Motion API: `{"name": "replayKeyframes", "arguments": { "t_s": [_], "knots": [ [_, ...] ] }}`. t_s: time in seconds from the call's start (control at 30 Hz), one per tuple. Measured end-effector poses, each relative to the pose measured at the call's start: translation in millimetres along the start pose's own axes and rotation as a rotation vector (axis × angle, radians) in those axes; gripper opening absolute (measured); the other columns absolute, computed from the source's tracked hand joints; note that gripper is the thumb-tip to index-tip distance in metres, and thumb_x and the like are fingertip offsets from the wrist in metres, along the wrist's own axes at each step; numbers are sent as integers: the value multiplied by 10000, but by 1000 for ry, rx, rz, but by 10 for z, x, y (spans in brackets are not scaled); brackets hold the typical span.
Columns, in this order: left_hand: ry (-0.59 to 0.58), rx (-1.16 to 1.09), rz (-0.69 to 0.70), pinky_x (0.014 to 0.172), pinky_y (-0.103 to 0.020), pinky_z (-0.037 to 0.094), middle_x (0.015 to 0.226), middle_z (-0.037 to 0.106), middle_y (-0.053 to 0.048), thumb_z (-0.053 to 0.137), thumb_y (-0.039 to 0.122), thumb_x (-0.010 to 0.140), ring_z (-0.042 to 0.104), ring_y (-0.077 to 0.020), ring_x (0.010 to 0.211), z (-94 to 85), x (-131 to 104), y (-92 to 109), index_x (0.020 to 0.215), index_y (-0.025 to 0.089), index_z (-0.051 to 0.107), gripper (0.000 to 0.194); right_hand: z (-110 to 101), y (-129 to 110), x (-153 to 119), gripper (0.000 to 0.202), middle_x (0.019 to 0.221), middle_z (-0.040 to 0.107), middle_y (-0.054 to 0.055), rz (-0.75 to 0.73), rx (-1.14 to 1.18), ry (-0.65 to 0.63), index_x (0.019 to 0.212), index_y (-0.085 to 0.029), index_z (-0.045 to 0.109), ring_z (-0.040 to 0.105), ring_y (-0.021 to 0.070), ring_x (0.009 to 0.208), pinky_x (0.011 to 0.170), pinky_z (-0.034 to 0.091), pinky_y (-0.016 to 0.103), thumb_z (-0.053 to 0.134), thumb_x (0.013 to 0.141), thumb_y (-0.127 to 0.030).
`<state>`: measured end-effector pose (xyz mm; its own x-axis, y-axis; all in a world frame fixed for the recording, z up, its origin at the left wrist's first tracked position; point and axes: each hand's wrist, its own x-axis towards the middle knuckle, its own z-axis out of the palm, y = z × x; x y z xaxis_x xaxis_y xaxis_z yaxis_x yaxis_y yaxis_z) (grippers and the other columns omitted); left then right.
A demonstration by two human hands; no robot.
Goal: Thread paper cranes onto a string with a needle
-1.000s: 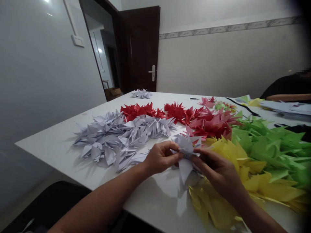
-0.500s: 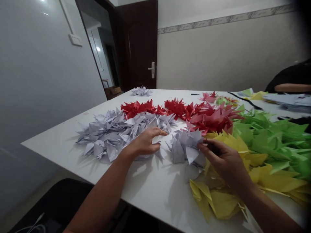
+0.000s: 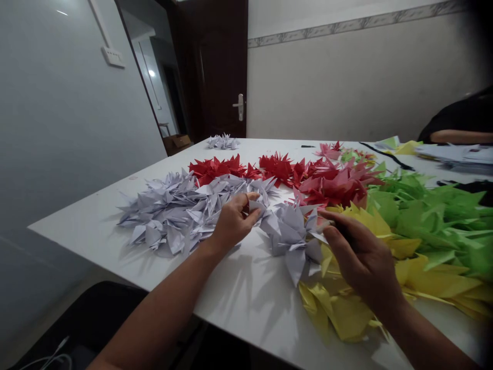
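The left hand (image 3: 232,222) pinches a white piece (image 3: 256,205) and the right hand (image 3: 364,257) a white cluster (image 3: 289,231), fingers nearly closed, seemingly to steady them.

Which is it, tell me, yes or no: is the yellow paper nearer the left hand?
No, the yellow paper lies beside the right hand, and white paper lies by the left hand.

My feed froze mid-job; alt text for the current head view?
A pointed white paper piece is in the left hand; the right hand holds a spiky white folded-paper cluster. A white table carries a white heap, red heap, yellow heap and green heap of folded paper.
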<state>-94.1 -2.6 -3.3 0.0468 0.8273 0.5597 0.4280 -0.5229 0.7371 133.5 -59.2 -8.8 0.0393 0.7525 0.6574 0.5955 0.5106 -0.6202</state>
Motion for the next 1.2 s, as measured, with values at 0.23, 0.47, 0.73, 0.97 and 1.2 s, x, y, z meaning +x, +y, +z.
{"name": "replayKeyframes", "arguments": {
  "t_s": [0.23,0.47,0.73,0.97,1.2],
  "knots": [
    [72,-67,134,602,-207,493,980,680,-59,643,220,759,581,-107,678,135,-145,143,1024,198,642,266,27,-114,-47,325,982,700,90,-176,-23,-243,1129,-193,612,666,218,846,723,529,324,492,872,-352],
    [-9,51,377,605,-206,507,862,657,-53,567,178,815,596,-122,737,192,-253,205,1074,185,606,262,94,-40,-35,261,920,693,79,-207,-111,-371,1066,-196,613,648,192,785,672,505,301,461,900,-330],
    [-32,49,442,606,-217,511,861,644,-43,548,166,826,582,-110,707,230,-288,200,1060,191,593,240,122,-57,-41,265,737,665,36,-178,-182,-439,801,-200,619,596,153,628,573,431,256,438,917,-356],
    [-22,23,520,613,-217,508,860,661,-50,547,123,822,585,-106,703,235,-293,235,1005,178,602,199,141,-26,-34,243,679,669,26,-158,-174,-395,812,-189,638,594,141,559,519,402,238,468,893,-343],
    [-76,-45,449,601,-220,497,844,659,-48,572,154,809,583,-109,694,222,-309,239,957,189,636,165,135,-59,-30,273,605,641,8,-165,-151,-388,796,-190,662,571,136,515,504,408,246,474,893,-362]
  ]
}}
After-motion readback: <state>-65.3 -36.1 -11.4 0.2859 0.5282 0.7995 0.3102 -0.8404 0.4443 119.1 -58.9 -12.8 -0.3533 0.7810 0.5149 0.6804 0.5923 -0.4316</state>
